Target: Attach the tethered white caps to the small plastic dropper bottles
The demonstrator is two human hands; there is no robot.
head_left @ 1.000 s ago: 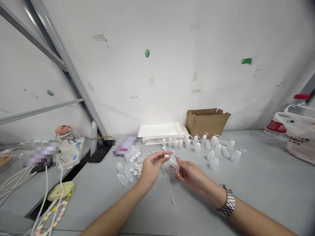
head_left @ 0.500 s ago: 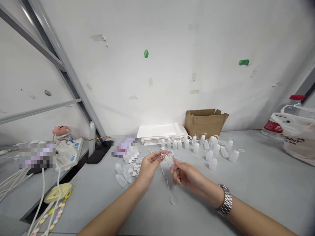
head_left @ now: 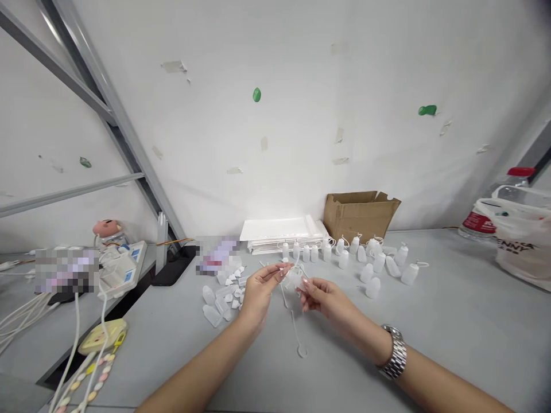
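Over the middle of the table, my right hand [head_left: 318, 293] is closed on a small translucent white plastic bottle [head_left: 295, 280], held tilted. Close beside it my left hand [head_left: 263, 289] pinches a thin white strap [head_left: 297, 260] at the bottle's upper end; the fingertips partly hide where strap and bottle meet. Below the hands lies a loose white strap with a ring end [head_left: 302, 351]. To the left is a pile of translucent bottles [head_left: 212, 315] and small white caps [head_left: 229, 298]. Several bottles with strapped caps [head_left: 343, 259] stand at the right.
An open cardboard box [head_left: 359, 217] and a stack of white sheets or envelopes [head_left: 282, 230] stand against the wall. A plastic bag [head_left: 523, 252] and large red-capped bottle [head_left: 476, 222] are far right. Cables [head_left: 76, 344] and a power strip [head_left: 124, 269] occupy the left.
My hands have stayed in almost the same place. The held bottle has turned slightly, and a strap now arches up above my left fingertips.
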